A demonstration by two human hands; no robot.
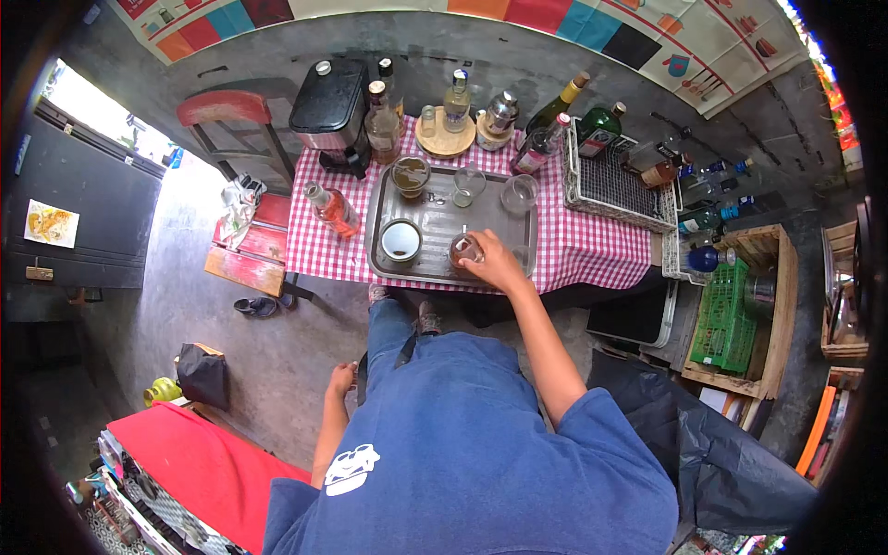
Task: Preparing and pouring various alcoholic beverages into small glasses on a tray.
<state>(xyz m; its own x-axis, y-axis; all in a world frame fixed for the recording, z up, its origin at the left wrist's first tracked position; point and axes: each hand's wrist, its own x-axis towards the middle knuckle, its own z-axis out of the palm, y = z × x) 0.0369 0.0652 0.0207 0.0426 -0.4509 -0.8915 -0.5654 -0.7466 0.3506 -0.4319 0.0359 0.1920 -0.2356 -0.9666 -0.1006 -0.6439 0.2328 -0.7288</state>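
Observation:
My right hand [491,262] grips a small glass [463,251] with dark liquid in it, over the front of a grey metal tray [436,223]. To its left on the tray stands a round cup [401,240] with a pale interior. Behind that is a glass of brownish liquid [411,176]. Two clear glasses, one [469,186] near the middle and another [519,193] at the right, occupy the tray's back. A further clear glass [524,258] is partly hidden by my wrist. My left hand [343,379] hangs by my left thigh, beside a dark strap; its grip is unclear.
A bottle of red liquid [336,211] stands left of the tray on the checked tablecloth [593,246]. Several bottles, a round wooden board [444,143] and a black appliance [329,104] line the back. At right is a wire basket [610,198]; a red chair [253,243] adjoins the left.

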